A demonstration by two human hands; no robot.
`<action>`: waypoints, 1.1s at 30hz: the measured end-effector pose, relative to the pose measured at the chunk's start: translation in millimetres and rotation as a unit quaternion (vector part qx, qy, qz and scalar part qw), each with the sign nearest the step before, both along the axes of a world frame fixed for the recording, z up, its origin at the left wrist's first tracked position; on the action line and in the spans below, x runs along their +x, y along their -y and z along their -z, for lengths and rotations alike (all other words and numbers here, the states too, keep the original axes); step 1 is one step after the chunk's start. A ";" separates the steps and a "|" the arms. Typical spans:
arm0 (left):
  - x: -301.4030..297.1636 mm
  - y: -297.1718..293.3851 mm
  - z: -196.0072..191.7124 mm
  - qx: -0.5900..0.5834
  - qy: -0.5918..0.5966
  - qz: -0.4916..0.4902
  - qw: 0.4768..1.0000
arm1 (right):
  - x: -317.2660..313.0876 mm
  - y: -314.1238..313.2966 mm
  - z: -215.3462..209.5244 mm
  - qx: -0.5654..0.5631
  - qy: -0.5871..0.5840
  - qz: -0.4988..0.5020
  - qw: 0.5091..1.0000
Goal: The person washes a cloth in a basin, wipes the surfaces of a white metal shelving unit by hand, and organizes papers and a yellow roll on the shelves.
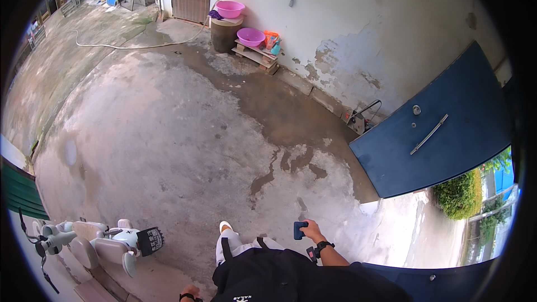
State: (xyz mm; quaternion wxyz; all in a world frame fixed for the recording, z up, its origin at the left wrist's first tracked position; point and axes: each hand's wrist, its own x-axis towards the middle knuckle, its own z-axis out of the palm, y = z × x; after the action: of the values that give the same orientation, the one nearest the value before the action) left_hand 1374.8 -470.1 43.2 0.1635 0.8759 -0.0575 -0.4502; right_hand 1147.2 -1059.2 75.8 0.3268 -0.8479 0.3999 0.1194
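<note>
My right hand point(311, 230) is in front of my body at the lower middle, its fingers closed around a small dark blue blocky object point(300, 230) whose kind I cannot make out. A black band point(323, 247) circles that wrist, and a small dark item with a red patch point(311, 254) shows beside it. At the lower edge, my left hand point(191, 290) hangs low by my side, small in view, with a dark band on its wrist. Its fingers do not show clearly. Under both hands lies concrete ground.
A blue metal door point(436, 128) stands open at right. Pink basins point(250, 37), a large brown vat point(226, 34) and a pale hose point(140, 46) are along the far wall. An electric scooter point(100, 240) stands at lower left. Wet patches point(285, 112) darken the concrete.
</note>
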 end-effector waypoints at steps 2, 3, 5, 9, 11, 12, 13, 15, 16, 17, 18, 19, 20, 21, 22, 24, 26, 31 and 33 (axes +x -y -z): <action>92.9 30.0 -0.1 -0.023 0.035 0.032 0.999 | 5.2 21.6 -12.4 -0.016 -0.028 0.074 0.997; 141.6 44.6 -3.3 -0.031 0.057 0.046 0.997 | 6.2 29.3 -12.9 -0.011 -0.045 0.117 0.992; 240.4 72.1 -10.3 -0.042 0.105 0.055 0.992 | 13.9 29.4 -19.6 0.003 -0.092 0.187 0.978; 444.6 152.8 -33.8 -0.075 0.206 0.041 0.975 | 46.6 15.3 -24.9 0.057 -0.215 0.266 0.938; 529.1 205.5 -41.0 -0.094 0.246 0.045 0.963 | 74.3 11.8 -16.6 0.087 -0.269 0.287 0.915; 563.2 253.9 -44.8 -0.120 0.256 0.061 0.957 | 80.0 14.7 -20.8 0.092 -0.284 0.307 0.904; 597.4 273.4 -47.1 -0.126 0.265 0.064 0.954 | 113.7 20.3 -11.7 0.107 -0.299 0.302 0.899; 635.0 311.3 -53.7 -0.163 0.240 0.090 0.953 | 176.6 43.4 -4.2 0.125 -0.320 0.289 0.894; 656.2 324.7 -58.1 -0.178 0.221 0.105 0.953 | 214.0 58.9 3.3 0.129 -0.321 0.280 0.896; 677.6 336.8 -60.6 -0.190 0.201 0.121 0.953 | 257.3 76.9 11.3 0.135 -0.321 0.268 0.898; 689.7 332.0 -59.6 -0.181 0.176 0.122 0.960 | 307.4 98.9 18.6 0.132 -0.311 0.246 0.909; 702.1 317.1 -62.1 -0.160 0.145 0.104 0.971 | 363.4 127.2 26.6 0.126 -0.291 0.218 0.923; 714.4 307.1 -62.4 -0.135 0.112 0.082 0.981 | 423.0 153.7 32.4 0.115 -0.264 0.190 0.939; 725.5 308.5 -60.0 -0.114 0.081 0.066 0.988 | 474.4 186.6 36.7 0.099 -0.230 0.174 0.952; 736.1 295.8 -58.8 -0.089 0.052 0.039 0.994 | 544.6 216.8 39.9 0.080 -0.191 0.143 0.968; 755.8 270.9 -53.9 -0.042 -0.008 -0.025 0.999 | 694.6 274.7 33.9 0.048 -0.089 0.101 0.990; 774.6 235.7 -52.0 0.011 -0.067 -0.105 0.992 | 863.9 307.5 18.3 0.056 0.037 0.076 0.995; 847.8 207.5 -25.9 0.083 -0.286 -0.222 0.928 | 1182.2 343.1 -45.5 0.015 0.168 -0.027 0.985; 892.2 215.9 -25.9 0.100 -0.311 -0.226 0.918 | 1255.4 347.6 -52.4 0.033 0.175 -0.079 0.981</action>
State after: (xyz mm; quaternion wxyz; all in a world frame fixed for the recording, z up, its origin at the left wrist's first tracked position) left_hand 2267.0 -686.0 69.1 0.1819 0.6934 0.2410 -0.6542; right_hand 2402.7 -1406.8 128.2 0.4090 -0.8735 0.2640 0.0073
